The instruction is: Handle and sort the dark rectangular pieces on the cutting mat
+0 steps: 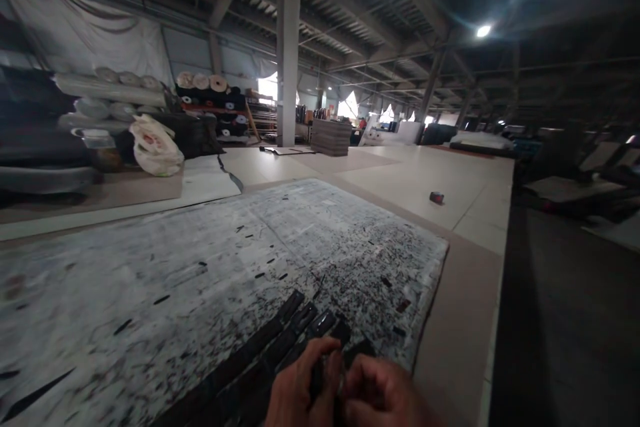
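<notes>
Near the bottom edge, my left hand [303,383] and my right hand [383,390] are close together, both with curled fingers. A small dark piece shows between them; its kind is too dark and blurred to make out. Several dark strips [250,350] lie side by side under and to the left of my hands, their shiny ends [323,321] pointing away from me. Beneath them is a pale board [210,300] strewn with black scraps and fine bits.
A small tape-measure-like object [437,197] lies on the large pale table [390,177]. Beyond are a stack of grey sheets [331,137], a pillar [287,47], a whitish bag [156,147], a jar [100,147] and fabric rolls [110,88]. The table's right edge borders a dark floor.
</notes>
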{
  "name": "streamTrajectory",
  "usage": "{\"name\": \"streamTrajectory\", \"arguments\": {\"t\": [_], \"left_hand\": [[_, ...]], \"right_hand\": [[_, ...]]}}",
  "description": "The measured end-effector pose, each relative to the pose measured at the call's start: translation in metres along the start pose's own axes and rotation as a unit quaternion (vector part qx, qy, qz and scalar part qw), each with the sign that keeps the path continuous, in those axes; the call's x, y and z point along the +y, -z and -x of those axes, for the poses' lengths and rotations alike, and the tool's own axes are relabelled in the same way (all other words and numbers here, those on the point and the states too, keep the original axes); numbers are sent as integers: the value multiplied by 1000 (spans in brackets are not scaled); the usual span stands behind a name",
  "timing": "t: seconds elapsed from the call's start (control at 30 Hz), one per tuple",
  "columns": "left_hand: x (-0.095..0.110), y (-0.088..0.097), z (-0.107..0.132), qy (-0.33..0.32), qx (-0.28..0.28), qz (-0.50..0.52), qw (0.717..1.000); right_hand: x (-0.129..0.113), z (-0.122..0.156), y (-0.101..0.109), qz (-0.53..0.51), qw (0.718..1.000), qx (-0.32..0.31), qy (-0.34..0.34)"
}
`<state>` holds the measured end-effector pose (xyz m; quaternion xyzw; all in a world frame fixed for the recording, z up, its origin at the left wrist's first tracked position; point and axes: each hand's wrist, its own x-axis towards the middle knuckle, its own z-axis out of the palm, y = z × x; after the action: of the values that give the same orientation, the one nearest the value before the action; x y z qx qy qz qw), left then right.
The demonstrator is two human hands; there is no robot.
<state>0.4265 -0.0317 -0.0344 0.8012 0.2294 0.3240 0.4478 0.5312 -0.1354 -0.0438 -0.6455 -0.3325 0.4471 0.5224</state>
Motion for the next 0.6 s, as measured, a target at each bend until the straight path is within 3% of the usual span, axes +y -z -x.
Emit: {"name": "streamTrajectory", "arguments": {"t": [0.1, 0.23, 0.47, 0.6], "left_hand": [[10, 3, 2, 26, -56, 4, 998], [17, 3, 1, 43, -69, 7, 997], [7, 2, 9, 26, -105, -13, 994], [6, -1, 11, 21, -211, -23, 977]], "right_hand": [[-11, 6, 1, -46, 999, 27, 11], [-21, 9, 8, -43, 997, 60, 16], [-37, -14, 46, 107, 988, 89, 66], [-43, -34, 62, 174, 976, 97, 90]]}}
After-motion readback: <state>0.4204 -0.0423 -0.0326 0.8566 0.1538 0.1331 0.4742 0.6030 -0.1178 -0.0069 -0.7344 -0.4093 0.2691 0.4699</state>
